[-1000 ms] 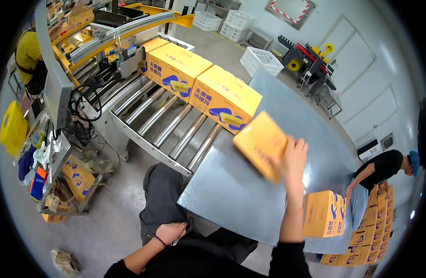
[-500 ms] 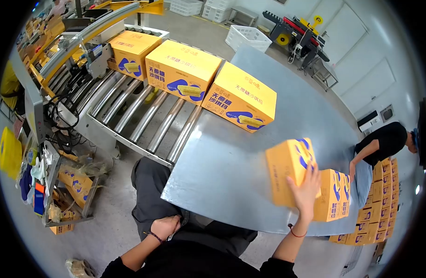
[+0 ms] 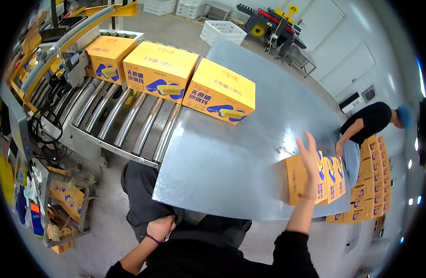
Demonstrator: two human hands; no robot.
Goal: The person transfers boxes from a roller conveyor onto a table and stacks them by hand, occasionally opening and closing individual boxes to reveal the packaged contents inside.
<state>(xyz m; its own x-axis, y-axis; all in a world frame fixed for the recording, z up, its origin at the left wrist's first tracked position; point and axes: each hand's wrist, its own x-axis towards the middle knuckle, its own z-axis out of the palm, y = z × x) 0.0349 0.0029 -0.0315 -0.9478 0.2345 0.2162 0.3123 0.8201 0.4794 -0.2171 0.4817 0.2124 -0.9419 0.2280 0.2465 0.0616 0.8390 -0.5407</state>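
Observation:
My right hand (image 3: 309, 160) is raised with its fingers apart, above and in front of a yellow carton (image 3: 296, 180) near the right end of the metal table. Whether the palm touches this carton I cannot tell. Beside it stand two more yellow cartons (image 3: 334, 178), packed close together. My left hand (image 3: 161, 228) lies on my lap, curled into a fist with nothing visible in it. Farther off, a row of three yellow cartons runs from the rollers onto the table; the nearest carton (image 3: 219, 92) rests on the table's edge, the middle carton (image 3: 160, 69) on the rollers.
The roller conveyor (image 3: 127, 118) joins the grey metal table (image 3: 217, 162) at the left. Beyond the table's right end, a person (image 3: 368, 123) in black bends near stacked cartons (image 3: 372, 185). A cart (image 3: 67, 204) with crushed cartons stands at lower left; a white crate (image 3: 222, 33) lies behind.
The carton under my right hand has moved right, up against the other two cartons. My right hand has lifted and spread its fingers. The view has shifted; my left hand stays on my lap.

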